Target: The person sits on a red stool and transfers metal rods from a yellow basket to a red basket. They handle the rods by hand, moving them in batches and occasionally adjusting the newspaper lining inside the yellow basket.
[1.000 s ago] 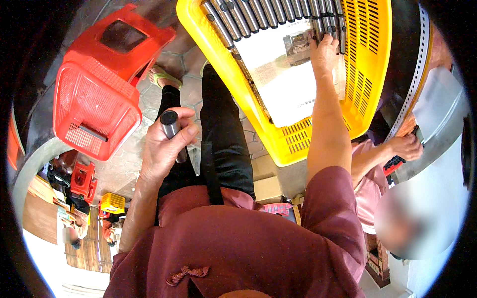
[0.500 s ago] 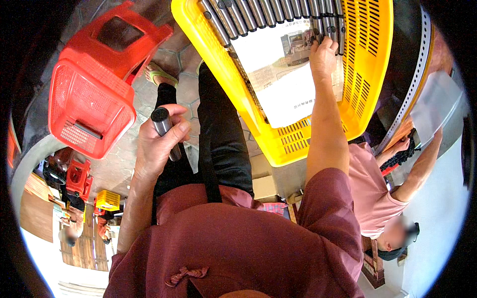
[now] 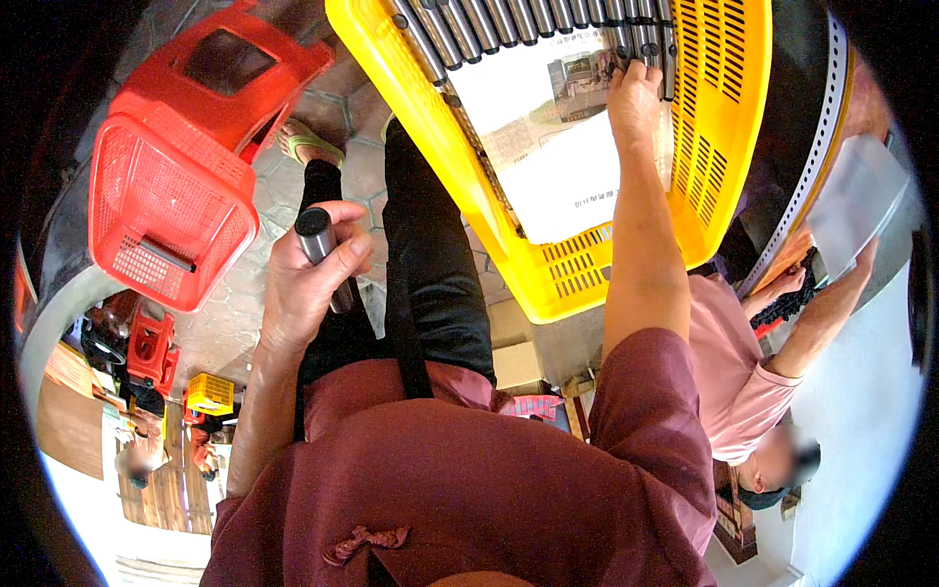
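My left hand [image 3: 318, 269] is closed around a short steel cylinder with dark ends [image 3: 315, 230], held tilted above my lap. My right hand [image 3: 636, 103] reaches into the yellow plastic basket [image 3: 577, 284], its fingers bent against the near end of a steel cylinder. Several like cylinders [image 3: 494, 20] lie side by side in a row across the far part of the basket. A sheet of printed paper [image 3: 548, 186] lies in the basket beneath and before them. My right fingertips are partly hidden by the hand itself.
To the left, a red perforated basket [image 3: 171, 210] with one dark-ended cylinder [image 3: 168, 254] in it leans by a red plastic stool [image 3: 230, 68]. At the right, a person in a pink shirt [image 3: 729, 372] holds a clear plastic sheet [image 3: 861, 210]. A cardboard box [image 3: 516, 364] sits below the yellow basket.
The view has shifted slightly, so the baskets sit a little further left and up. My left hand keeps its cylinder, and my right hand stays at the row's right end.
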{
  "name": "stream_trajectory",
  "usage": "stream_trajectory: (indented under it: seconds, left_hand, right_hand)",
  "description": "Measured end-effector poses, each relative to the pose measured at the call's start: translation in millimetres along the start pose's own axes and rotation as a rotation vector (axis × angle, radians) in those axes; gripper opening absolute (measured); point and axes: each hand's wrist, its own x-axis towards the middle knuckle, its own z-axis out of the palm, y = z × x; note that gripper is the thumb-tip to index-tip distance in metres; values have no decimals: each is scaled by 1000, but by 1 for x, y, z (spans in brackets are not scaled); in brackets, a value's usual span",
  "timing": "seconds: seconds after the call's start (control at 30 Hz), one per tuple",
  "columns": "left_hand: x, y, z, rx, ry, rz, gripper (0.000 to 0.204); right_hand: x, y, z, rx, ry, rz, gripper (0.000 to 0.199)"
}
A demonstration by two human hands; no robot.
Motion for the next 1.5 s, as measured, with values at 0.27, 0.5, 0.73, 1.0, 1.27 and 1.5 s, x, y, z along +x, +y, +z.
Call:
stream_trajectory:
  seconds: [0.27,0.5,0.73,1.0,1.27,1.5]
  left_hand:
    - [-2,-4,4,-14,14,-18,31]
    - [-2,-1,5,14,38,-66,33]
    - [3,6,7,-47,31,-84,36]
    - [0,12,4,15,19,-17,29]
    - [16,27,4,-766,18,41,20]
    - [19,44,17,-800,-294,214,34]
  right_hand:
    - [16,-19,-17,71,278,-194,43]
    - [74,-62,-31,65,329,-276,33]
    - [94,-60,-6,196,331,-314,29]
    - [75,-69,-26,99,409,-204,30]
    - [-88,-143,-120,826,164,-485,24]
    - [-193,-205,-168,1163,-611,-518,47]
